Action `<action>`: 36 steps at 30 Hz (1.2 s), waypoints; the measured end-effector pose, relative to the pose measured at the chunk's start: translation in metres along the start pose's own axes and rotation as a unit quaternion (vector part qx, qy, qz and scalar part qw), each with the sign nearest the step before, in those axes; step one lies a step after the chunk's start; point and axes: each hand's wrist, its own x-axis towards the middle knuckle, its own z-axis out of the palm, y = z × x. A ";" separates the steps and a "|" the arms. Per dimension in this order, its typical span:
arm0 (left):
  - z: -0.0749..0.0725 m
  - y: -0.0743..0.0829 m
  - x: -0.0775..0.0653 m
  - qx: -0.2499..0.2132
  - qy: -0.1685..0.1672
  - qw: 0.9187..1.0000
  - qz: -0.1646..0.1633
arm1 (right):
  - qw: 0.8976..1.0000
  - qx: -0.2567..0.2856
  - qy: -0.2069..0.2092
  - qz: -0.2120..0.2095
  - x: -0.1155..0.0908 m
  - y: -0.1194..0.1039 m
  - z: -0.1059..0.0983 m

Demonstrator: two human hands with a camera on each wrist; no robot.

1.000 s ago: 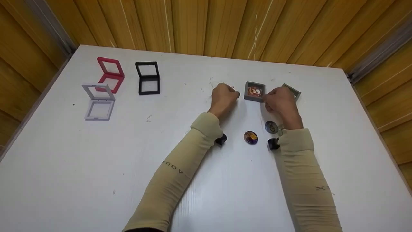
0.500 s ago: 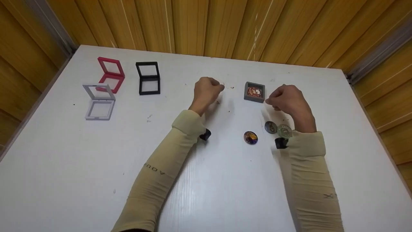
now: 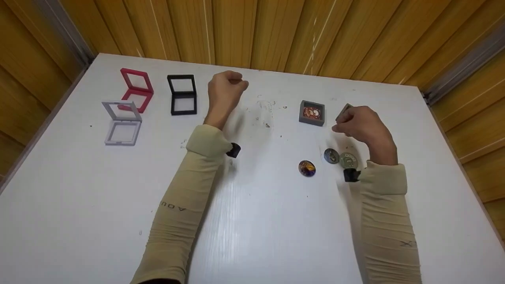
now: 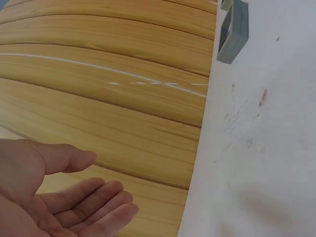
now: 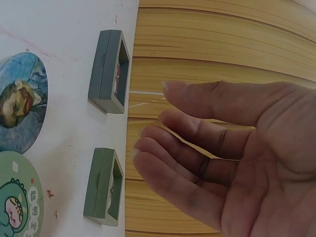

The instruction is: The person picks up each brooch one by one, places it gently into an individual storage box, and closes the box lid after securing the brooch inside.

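Note:
My left hand (image 3: 225,92) hovers over the back of the white table, just right of the open black display frame (image 3: 184,94). In the left wrist view its fingers are loosely bent around nothing. My right hand (image 3: 365,125) hovers at the right; the right wrist view shows thumb and fingers apart, holding nothing. Nearest to it stand a closed grey display frame (image 3: 311,113) with a reddish picture inside and a closed green display frame (image 5: 102,186), largely hidden by that hand in the head view. Below lie a portrait badge (image 5: 22,101) and a green cartoon badge (image 5: 15,197).
A round badge with a yellow and purple picture (image 3: 307,168) lies near the middle right. At the far left stand an open red frame (image 3: 137,90) and an open pale lilac frame (image 3: 122,132). Wood-patterned panels (image 3: 272,35) rise behind the table (image 3: 256,221).
My left hand has moved left and backward, away from the grey frame. The right hand has shifted right, off the grey frame's side. Frames and badges stay where they were.

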 end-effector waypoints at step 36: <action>-0.096 -0.057 0.026 0.099 0.084 0.990 -0.049 | 0.987 -0.111 -0.115 -0.017 -0.004 0.011 0.004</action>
